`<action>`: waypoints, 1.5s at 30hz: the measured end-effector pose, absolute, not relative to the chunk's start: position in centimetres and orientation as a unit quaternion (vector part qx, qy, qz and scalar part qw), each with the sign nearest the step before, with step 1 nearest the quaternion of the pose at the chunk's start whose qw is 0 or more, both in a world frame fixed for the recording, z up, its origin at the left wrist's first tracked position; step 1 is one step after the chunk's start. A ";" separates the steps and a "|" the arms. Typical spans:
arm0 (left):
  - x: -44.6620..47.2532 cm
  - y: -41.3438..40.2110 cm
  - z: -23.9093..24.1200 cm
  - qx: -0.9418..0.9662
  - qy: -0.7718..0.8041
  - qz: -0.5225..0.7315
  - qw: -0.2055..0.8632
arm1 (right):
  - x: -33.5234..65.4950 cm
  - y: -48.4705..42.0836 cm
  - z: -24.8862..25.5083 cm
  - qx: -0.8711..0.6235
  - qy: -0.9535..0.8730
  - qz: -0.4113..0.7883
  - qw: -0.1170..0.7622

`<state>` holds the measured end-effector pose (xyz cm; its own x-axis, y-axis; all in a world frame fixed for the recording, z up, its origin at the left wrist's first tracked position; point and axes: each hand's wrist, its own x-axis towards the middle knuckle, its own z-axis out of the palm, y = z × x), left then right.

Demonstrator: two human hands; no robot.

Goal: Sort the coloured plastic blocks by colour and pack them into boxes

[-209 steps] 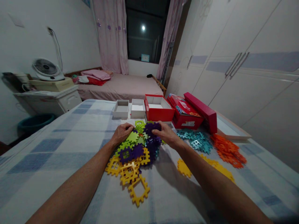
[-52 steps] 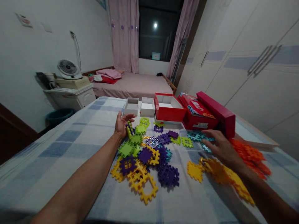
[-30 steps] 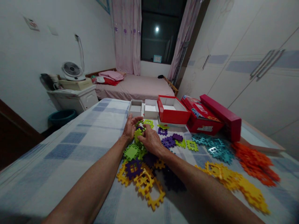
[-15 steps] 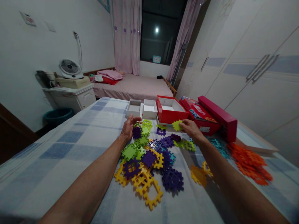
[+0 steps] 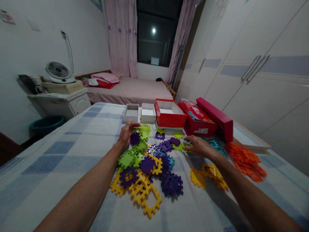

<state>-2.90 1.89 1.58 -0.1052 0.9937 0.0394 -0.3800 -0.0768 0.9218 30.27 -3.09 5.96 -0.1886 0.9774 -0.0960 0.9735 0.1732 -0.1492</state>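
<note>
A mixed pile of green, purple and yellow interlocking plastic tiles [image 5: 145,162] lies on the checked cloth in front of me. My left hand [image 5: 126,133] rests at the pile's far left edge, fingers apart, beside a purple tile [image 5: 134,138] and holding nothing. My right hand [image 5: 198,146] hovers palm down with fingers stretched out, just right of some light green tiles [image 5: 180,146]. One green tile [image 5: 178,134] lies loose in front of the open red box [image 5: 170,117]. A dark purple tile [image 5: 171,184] sits at the pile's near side.
Yellow tiles [image 5: 207,174], teal tiles [image 5: 217,145] and orange tiles [image 5: 243,158] lie in separate groups to the right. Two small white boxes [image 5: 131,112] stand behind the pile, with a red lid and packaging [image 5: 205,119] to their right. A fan [image 5: 58,72] and a bed [image 5: 130,90] are beyond.
My right hand has let go of the green tile it held up by the red box and has dropped back toward me over the green tiles. My left hand has barely moved.
</note>
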 end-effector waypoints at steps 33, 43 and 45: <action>-2.8 1.6 1.9 0.377 0.393 0.626 0.558 | 18.5 1.0 4.8 -0.589 -0.804 -0.078 0.036; -3.0 1.6 1.6 0.388 0.411 0.617 0.548 | 22.2 0.3 6.6 -0.636 -0.758 -0.118 0.079; -2.9 1.6 1.6 0.391 0.404 0.620 0.548 | 24.2 0.1 7.2 -0.657 -0.739 -0.112 0.097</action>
<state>-2.94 1.64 1.63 -0.0948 0.9946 0.0411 -0.3628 -0.0729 0.9290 24.18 0.08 7.18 -0.1167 0.9498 0.2904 0.9932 0.1107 0.0372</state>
